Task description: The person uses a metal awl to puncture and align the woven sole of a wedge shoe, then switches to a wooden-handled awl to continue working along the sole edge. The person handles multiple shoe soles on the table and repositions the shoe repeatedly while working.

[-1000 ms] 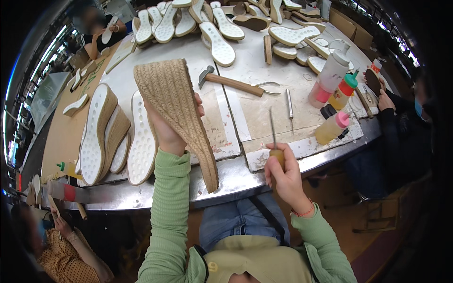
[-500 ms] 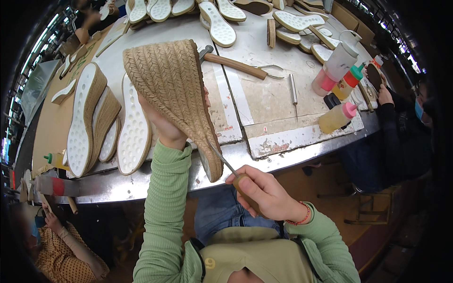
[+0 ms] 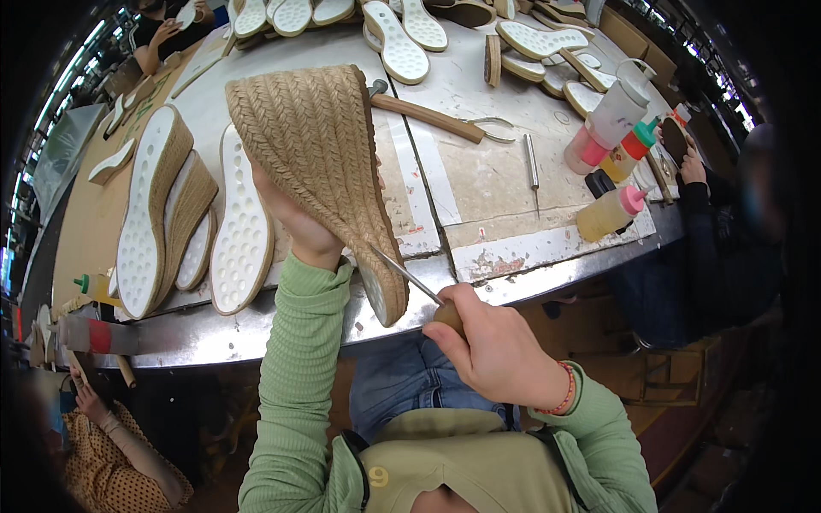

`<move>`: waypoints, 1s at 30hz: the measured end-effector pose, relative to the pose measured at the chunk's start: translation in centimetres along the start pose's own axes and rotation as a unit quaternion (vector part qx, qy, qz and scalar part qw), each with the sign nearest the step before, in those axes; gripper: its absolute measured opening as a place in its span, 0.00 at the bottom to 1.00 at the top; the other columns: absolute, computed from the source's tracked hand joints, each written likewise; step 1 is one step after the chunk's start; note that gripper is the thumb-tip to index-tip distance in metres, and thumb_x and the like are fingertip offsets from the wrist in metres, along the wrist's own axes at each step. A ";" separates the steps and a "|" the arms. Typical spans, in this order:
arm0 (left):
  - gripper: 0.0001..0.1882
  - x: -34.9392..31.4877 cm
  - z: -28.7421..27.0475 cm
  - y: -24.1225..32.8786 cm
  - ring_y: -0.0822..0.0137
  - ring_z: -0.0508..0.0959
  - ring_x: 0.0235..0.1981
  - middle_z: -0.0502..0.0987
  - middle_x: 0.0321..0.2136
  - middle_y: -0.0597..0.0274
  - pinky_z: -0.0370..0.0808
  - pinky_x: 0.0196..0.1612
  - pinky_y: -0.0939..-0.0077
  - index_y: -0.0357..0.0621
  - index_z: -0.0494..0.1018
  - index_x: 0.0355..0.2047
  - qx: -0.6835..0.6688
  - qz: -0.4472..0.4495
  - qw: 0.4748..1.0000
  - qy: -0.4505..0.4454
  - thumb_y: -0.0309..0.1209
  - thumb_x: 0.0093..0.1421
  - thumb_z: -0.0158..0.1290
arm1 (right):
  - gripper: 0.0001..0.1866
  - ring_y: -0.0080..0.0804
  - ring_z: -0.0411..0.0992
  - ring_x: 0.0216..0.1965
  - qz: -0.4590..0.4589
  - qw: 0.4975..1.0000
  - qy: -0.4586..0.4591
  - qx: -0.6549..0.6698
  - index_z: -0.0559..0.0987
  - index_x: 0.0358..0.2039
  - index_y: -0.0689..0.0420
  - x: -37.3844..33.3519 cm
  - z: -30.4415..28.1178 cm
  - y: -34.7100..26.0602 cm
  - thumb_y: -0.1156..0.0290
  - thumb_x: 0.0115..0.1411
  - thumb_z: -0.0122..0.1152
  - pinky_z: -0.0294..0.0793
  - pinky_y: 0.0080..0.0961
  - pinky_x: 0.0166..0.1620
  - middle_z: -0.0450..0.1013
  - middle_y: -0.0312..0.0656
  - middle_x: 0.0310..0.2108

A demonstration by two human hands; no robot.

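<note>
A large wedge shoe sole (image 3: 312, 128), wrapped in braided tan jute, is held up over the table's front edge. My left hand (image 3: 299, 222) grips it from behind and below; the sole hides most of those fingers. In my right hand (image 3: 500, 346) is an awl (image 3: 416, 283), its wooden handle wrapped by my fingers. The thin metal shaft points up and left, its tip at the braid near the narrow end of the sole. Whether the tip sits under a strand, I cannot tell.
Left of the held sole stand several wedge soles (image 3: 147, 222) with white dimpled faces. A hammer (image 3: 432, 118), pliers (image 3: 492, 128) and a metal pick (image 3: 532, 167) lie beyond. Squeeze bottles (image 3: 605, 214) line the right. Co-workers sit at both sides, one person's hand (image 3: 694, 167) at far right.
My right hand has turned at the wrist and shifted slightly right, and the awl's tip has moved a little up and left along the braid. The sole has barely moved.
</note>
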State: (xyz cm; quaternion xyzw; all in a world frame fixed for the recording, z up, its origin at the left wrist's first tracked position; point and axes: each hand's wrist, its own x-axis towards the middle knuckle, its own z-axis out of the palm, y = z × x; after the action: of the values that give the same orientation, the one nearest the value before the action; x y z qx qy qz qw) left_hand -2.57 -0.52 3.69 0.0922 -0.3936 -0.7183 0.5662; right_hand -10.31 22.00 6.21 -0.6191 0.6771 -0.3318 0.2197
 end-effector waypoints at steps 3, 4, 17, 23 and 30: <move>0.56 -0.1 -0.2 0.1 0.59 0.77 0.31 0.72 0.46 0.45 0.78 0.25 0.69 0.33 0.62 0.57 0.006 -0.013 0.999 -0.031 0.76 0.54 0.27 | 0.16 0.50 0.72 0.22 0.025 0.999 -0.034 -0.024 0.66 0.41 0.63 -0.3 -1.5 -0.5 0.61 0.65 0.54 0.69 0.41 0.27 0.70 0.50 0.18; 0.55 -0.1 -0.3 0.2 0.58 0.77 0.31 0.72 0.46 0.45 0.78 0.25 0.69 0.33 0.62 0.58 0.006 -0.020 0.999 -0.046 0.76 0.54 0.28 | 0.16 0.49 0.72 0.21 0.026 0.998 -0.048 0.024 0.66 0.41 0.63 -0.3 -2.1 -0.4 0.61 0.66 0.54 0.69 0.40 0.27 0.70 0.50 0.18; 0.60 -0.5 -0.3 0.4 0.62 0.76 0.24 0.75 0.31 0.45 0.76 0.25 0.75 0.29 0.64 0.54 -0.040 -0.068 0.994 -0.076 0.79 0.50 0.26 | 0.16 0.38 0.65 0.17 0.087 0.958 -0.097 0.256 0.69 0.40 0.64 0.4 -0.6 0.6 0.61 0.68 0.50 0.63 0.31 0.26 0.65 0.46 0.15; 0.59 0.2 -0.1 -0.8 0.60 0.77 0.26 0.75 0.35 0.43 0.77 0.25 0.73 0.33 0.64 0.55 0.004 0.032 0.997 0.068 0.80 0.49 0.26 | 0.15 0.54 0.71 0.19 0.015 0.994 -0.035 0.104 0.65 0.37 0.64 0.2 0.1 0.4 0.63 0.66 0.52 0.67 0.43 0.23 0.70 0.53 0.17; 0.55 -0.9 0.8 0.3 0.58 0.78 0.30 0.75 0.39 0.45 0.78 0.29 0.67 0.36 0.64 0.54 0.066 0.026 0.995 0.064 0.78 0.51 0.27 | 0.18 0.50 0.72 0.16 0.007 0.999 -0.017 -0.030 0.63 0.34 0.63 -0.3 0.6 1.0 0.61 0.64 0.55 0.70 0.39 0.17 0.69 0.52 0.15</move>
State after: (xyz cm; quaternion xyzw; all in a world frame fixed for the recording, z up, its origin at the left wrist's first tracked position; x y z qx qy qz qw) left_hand -2.54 0.63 4.17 0.1647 -0.4049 -0.6683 0.6020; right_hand -10.54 22.21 5.06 -0.6263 0.6873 -0.2989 0.2146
